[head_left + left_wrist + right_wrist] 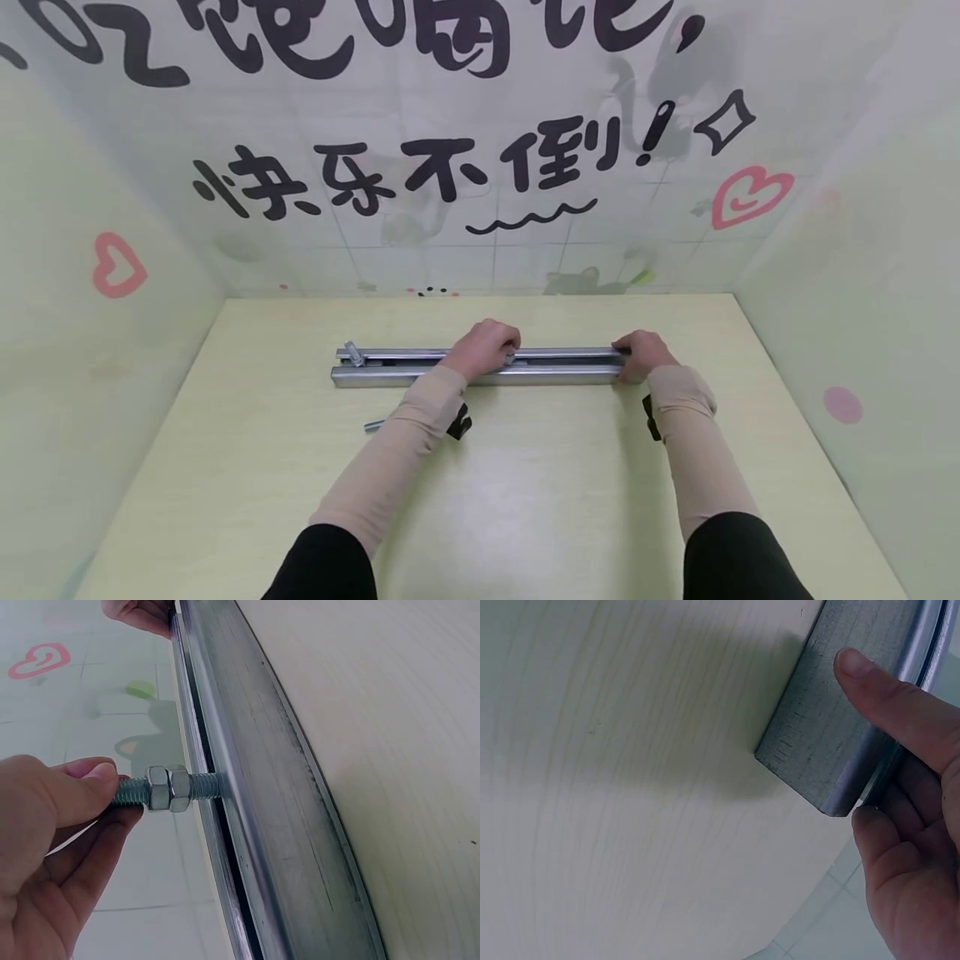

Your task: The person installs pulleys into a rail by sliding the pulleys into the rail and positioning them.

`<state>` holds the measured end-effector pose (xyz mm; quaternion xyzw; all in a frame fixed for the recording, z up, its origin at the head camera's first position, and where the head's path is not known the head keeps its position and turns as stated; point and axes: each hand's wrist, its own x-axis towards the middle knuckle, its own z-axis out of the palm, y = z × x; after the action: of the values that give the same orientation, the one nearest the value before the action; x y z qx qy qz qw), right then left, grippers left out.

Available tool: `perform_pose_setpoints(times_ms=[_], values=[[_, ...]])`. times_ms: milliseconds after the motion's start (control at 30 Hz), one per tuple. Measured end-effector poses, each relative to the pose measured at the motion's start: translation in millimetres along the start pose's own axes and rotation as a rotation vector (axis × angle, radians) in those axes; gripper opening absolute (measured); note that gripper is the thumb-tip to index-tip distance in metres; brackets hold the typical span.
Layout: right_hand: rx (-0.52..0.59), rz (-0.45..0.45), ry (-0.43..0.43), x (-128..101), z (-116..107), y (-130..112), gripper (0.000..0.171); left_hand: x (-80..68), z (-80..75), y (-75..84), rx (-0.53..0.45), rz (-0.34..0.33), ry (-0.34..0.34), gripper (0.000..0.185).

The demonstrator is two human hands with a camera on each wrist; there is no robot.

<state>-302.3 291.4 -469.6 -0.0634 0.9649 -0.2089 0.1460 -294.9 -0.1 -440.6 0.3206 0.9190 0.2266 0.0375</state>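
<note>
While the left hand pinches the end of a threaded bolt between thumb and fingers, the bolt's shaft sits in the slot of the metal channel, which lies lengthwise across the middle of the wooden table. Two hex nuts sit side by side on the bolt, just outside the channel's slot edge; whether they are tightened against it I cannot tell. The right hand grips the channel's right end, thumb flat on the side face and fingers curled round the far side, steadying it. Judging progress: one bolt already stands in the channel near its left end, so that one looks placed. The bolt in hand appears partly fitted, inserted but not clearly fastened. Another loose bolt lies on the table beside the left forearm, untouched, so at least that piece seems left to fit. Roughly midway, by my read.
</note>
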Motion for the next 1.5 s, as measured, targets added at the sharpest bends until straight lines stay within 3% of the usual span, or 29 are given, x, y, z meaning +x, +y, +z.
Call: perform_pose_setpoints(times_ms=[533,867,1033,1167,1333,1500], values=[[-0.024,-0.035,0.015,0.4,1.9,-5.8,0.069,-14.7,-10.1,-10.5,0.010,-0.019,-0.004,0.013],[-0.016,-0.021,0.001,0.3,4.1,-11.0,0.070,-15.6,-7.3,-12.3,0.004,-0.045,-0.053,0.016],[-0.019,-0.014,-0.011,1.5,2.8,-10.0,0.070,-21.9,-18.9,-15.5,-0.050,-0.087,-0.076,0.032],[-0.019,-0.010,-0.018,1.5,1.0,-9.4,0.069,-33.9,-40.0,-26.7,-0.079,-0.117,-0.052,0.044],[-0.018,-0.008,-0.027,-0.3,-1.1,-8.5,0.070,-61.5,-68.0,-48.6,-0.094,-0.169,0.002,0.054],[-0.024,-0.003,-0.027,-3.2,-3.8,-8.4,0.070,-94.0,-83.7,-72.7,-0.154,-0.280,0.092,0.061]])
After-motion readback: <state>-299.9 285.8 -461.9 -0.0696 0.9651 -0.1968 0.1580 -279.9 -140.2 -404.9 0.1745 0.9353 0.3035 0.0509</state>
